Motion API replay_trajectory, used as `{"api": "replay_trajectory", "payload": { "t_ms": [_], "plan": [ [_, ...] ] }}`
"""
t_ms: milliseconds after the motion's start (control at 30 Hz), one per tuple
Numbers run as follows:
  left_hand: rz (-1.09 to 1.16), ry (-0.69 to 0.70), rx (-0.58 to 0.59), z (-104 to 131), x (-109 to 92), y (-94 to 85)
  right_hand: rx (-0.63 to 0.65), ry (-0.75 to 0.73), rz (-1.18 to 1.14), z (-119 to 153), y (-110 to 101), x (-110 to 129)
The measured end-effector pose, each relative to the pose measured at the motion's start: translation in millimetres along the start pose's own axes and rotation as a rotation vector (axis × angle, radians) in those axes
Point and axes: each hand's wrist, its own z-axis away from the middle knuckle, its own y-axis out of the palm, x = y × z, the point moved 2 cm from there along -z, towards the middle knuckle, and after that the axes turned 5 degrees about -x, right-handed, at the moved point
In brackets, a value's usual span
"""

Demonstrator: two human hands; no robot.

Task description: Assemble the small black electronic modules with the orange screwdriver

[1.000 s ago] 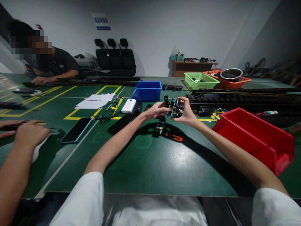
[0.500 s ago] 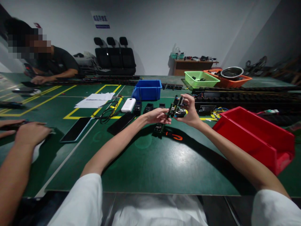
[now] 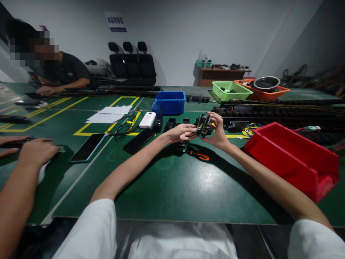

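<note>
Between my two hands, a circuit board (image 3: 202, 125) with small components is held up over the table. My left hand (image 3: 183, 132) grips its left edge, fingers closed on it. My right hand (image 3: 217, 131) is wrapped around the right side, thumb below and fingers at the top. Beneath my left hand lies another small board (image 3: 182, 146), partly hidden. Beside it rests an orange-and-black handled tool (image 3: 199, 155), its working end covered by shadow and the hands. Several small black modules (image 3: 170, 124) stand in a row behind my left hand.
To the right is a red bin (image 3: 291, 162); a blue bin (image 3: 169, 103) stands farther back. A white power bank (image 3: 147, 120), two phones (image 3: 87, 147), cables and papers (image 3: 109, 114) lie at left. A co-worker's hand (image 3: 37, 153) works at far left; another person sits beyond.
The circuit board has been turned so its component face shows more toward me, and it sits slightly lower. Both my hands keep hold of it.
</note>
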Motion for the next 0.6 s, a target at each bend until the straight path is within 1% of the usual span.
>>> {"api": "replay_trajectory", "payload": {
  "t_ms": [100, 200, 267, 333, 500, 600],
  "plan": [
    [-0.115, 0.126, -0.018, 0, -1, -0.6, 0.002, 0.066, -0.043, 4, 3, -2],
    [-0.236, 0.324, -0.11, 1, -3, -0.9, 0.009, 0.128, -0.093, 6, 5, -1],
    [-0.284, 0.421, -0.162, 3, -4, 0.2, 0.009, 0.156, -0.125, 7, 7, 2],
    [-0.326, 0.473, -0.183, 6, -7, 2.1, 0.015, 0.181, -0.148, 6, 8, 6],
    [-0.429, 0.503, -0.141, 16, -16, 7.1, 0.045, 0.295, -0.16, 5, 8, 7],
    [-0.502, 0.588, -0.22, 25, -19, 10.7, 0.046, 0.349, -0.167, 4, 8, 5]
  ]
}}
